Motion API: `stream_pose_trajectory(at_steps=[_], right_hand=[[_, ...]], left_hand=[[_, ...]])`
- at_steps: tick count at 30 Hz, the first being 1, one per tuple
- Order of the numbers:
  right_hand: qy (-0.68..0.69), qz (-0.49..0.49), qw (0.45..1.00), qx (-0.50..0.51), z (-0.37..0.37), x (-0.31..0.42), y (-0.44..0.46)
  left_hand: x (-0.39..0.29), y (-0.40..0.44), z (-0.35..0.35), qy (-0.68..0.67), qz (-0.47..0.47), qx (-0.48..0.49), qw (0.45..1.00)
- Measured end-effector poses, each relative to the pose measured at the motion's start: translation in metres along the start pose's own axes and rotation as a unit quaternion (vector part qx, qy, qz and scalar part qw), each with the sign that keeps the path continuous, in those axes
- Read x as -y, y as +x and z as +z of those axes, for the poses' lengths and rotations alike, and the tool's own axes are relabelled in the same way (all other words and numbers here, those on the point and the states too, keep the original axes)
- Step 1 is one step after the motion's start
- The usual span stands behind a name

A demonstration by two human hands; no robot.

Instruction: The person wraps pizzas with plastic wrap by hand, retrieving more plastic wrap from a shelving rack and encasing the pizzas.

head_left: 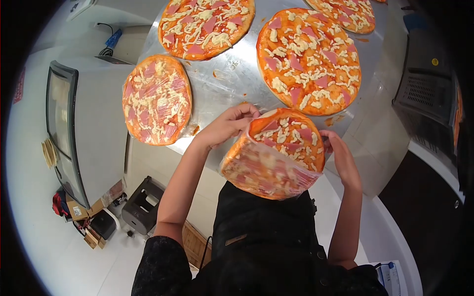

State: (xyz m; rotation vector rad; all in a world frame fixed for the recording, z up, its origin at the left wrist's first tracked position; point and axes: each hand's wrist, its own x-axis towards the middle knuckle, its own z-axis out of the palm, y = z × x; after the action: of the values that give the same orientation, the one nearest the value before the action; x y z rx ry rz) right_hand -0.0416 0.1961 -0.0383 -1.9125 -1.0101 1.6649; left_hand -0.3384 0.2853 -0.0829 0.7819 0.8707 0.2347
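Observation:
A pizza (291, 130) topped with cheese strands and pink ham pieces is tilted at the table's near edge, against my front. Clear plastic wrap (269, 170) covers its lower half, while the upper half is bare. My left hand (229, 126) pinches the upper left rim, close to the edge of the plastic. At the right rim, my right hand (340, 158) grips with bent fingers, partly hidden behind the pizza. A wrapped pizza (157, 100) lies to the left, its plastic shiny. Unwrapped pizzas lie beyond my hands, one large (310, 61) and another (206, 27) farther left.
The metal table (222, 79) has sauce smears and crumbs. One more pizza (348, 15) sits at its far right. A white freezer (98, 123) stands left, with a dark plastic stool (143, 204) on the floor nearby. A dark appliance (427, 89) is at right.

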Motion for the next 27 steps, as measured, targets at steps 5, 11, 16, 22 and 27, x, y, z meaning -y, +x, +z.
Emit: stream_pose_trajectory(at_steps=[5,11,16,22,27], right_hand=[[-0.009,-0.015,0.998,0.065,-0.006,0.011,0.005],[0.052,-0.011,0.994,0.092,-0.006,0.009,0.009],[0.072,-0.024,0.993,0.09,0.003,0.029,0.003],[0.045,-0.049,0.985,0.16,0.011,0.013,0.01],[0.128,-0.037,0.968,0.215,0.02,-0.011,0.003]], left_hand=[[-0.01,-0.003,-0.003,-0.039,0.014,0.048,0.998],[-0.026,0.002,-0.006,-0.023,0.034,0.09,0.995],[-0.045,0.019,-0.016,0.027,0.028,0.122,0.992],[-0.056,0.036,-0.016,0.096,-0.022,0.196,0.976],[-0.071,0.051,-0.004,0.126,-0.124,0.285,0.942]])
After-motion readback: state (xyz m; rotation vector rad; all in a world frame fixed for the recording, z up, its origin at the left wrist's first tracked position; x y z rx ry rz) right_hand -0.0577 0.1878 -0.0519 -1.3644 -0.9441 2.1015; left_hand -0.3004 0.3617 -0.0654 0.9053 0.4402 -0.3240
